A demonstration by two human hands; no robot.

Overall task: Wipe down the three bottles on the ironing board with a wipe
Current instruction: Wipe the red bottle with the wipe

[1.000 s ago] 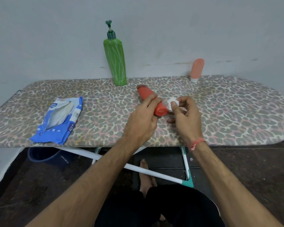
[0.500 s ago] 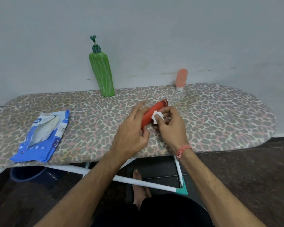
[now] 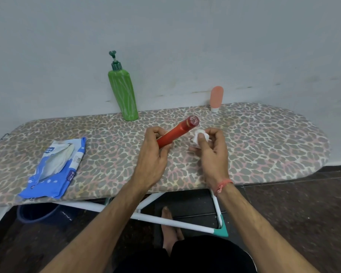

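Left hand (image 3: 152, 160): fingers curled round the red bottle (image 3: 176, 133), tilted above the ironing board (image 3: 264, 146).
Right hand (image 3: 213, 152): pinches a small white wipe (image 3: 198, 136), just right of the red bottle.
Green pump bottle (image 3: 123, 94): upright, behind-left.
Pink bottle (image 3: 216, 97): behind-right.
Wipes pack (image 3: 53, 168): far left.

Single head-worn wide-angle view, looking forward and down from close above the near edge of the ironing board (image 3: 264, 146); the far wall (image 3: 165, 36) fills the upper frame, the floor (image 3: 303, 203) the lower (straight lines bow toward the edges, and no second view exists)
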